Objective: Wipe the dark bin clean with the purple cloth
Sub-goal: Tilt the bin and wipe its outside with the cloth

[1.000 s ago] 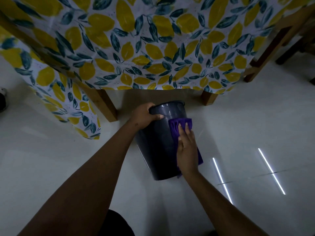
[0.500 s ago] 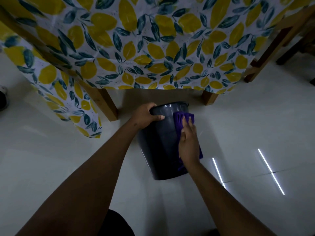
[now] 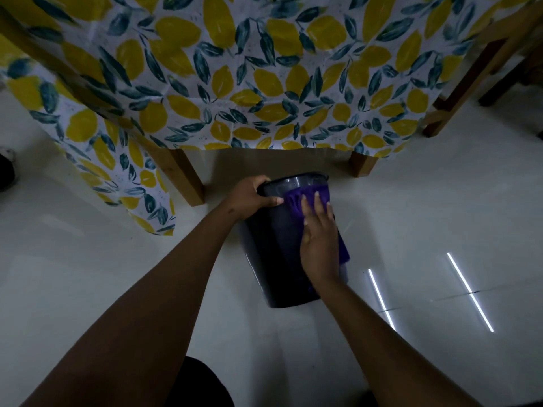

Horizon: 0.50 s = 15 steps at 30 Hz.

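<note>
The dark bin (image 3: pixel 273 254) stands on the white floor, tilted toward me, its rim near the table's edge. My left hand (image 3: pixel 249 198) grips the rim on the left side, fingers curled over it. The purple cloth (image 3: pixel 296 198) lies against the bin's outer wall just below the rim and hangs down the right side. My right hand (image 3: pixel 318 233) presses flat on the cloth with straight fingers, its fingertips near the rim.
A table with wooden legs (image 3: pixel 188 177) and a hanging lemon-print tablecloth (image 3: pixel 264 83) stands right behind the bin. More wooden furniture legs (image 3: pixel 458 92) are at the upper right. A dark object (image 3: pixel 6 171) sits at the far left on the glossy white floor (image 3: pixel 440 201).
My right hand has slid the purple cloth up the bin's wall from the middle to just under the rim. The left hand keeps its grip on the rim.
</note>
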Motion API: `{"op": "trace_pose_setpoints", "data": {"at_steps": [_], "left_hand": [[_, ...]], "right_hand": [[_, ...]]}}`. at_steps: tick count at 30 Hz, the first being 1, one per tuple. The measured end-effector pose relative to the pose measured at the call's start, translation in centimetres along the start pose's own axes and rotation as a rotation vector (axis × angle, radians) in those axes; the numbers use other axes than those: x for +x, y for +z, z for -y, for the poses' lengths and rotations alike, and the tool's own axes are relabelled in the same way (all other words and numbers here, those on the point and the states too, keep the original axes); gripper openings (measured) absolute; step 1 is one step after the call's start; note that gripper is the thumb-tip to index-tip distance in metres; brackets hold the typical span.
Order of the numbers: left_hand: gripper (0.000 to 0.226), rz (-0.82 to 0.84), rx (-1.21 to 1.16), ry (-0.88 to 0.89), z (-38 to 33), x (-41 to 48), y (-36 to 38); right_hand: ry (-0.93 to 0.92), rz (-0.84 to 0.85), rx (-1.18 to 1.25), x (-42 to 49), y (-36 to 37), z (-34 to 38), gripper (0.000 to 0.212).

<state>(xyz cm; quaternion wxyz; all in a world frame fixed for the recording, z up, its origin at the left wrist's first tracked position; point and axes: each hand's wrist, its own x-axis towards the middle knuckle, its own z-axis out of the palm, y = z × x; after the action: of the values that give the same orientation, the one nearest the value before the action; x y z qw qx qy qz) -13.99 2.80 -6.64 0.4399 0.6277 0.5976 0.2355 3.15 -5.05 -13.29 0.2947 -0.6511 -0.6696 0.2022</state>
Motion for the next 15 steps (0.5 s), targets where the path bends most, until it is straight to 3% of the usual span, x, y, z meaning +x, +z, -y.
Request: {"op": "trace_pose_setpoints", "data": {"at_steps": [3, 5, 11, 15], "left_hand": [[0.032, -0.051, -0.020, -0.018, 0.3, -0.3, 0.0], [0.035, -0.066, -0.037, -0.031, 0.7, -0.3, -0.1], [0.033, -0.011, -0.078, -0.043, 0.7, -0.7, -0.5], [0.031, 0.016, -0.076, -0.048, 0.9, -0.8, -0.8]], "right_hand": [[0.156, -0.025, 0.140, -0.7, -0.2, -0.8, 0.054], [0.169, -0.013, 0.098, -3.6, -0.1, -1.3, 0.057], [-0.091, 0.067, -0.187, -8.2, 1.0, -1.5, 0.102], [-0.105, 0.085, -0.130, -3.2, -0.1, -0.4, 0.082]]}}
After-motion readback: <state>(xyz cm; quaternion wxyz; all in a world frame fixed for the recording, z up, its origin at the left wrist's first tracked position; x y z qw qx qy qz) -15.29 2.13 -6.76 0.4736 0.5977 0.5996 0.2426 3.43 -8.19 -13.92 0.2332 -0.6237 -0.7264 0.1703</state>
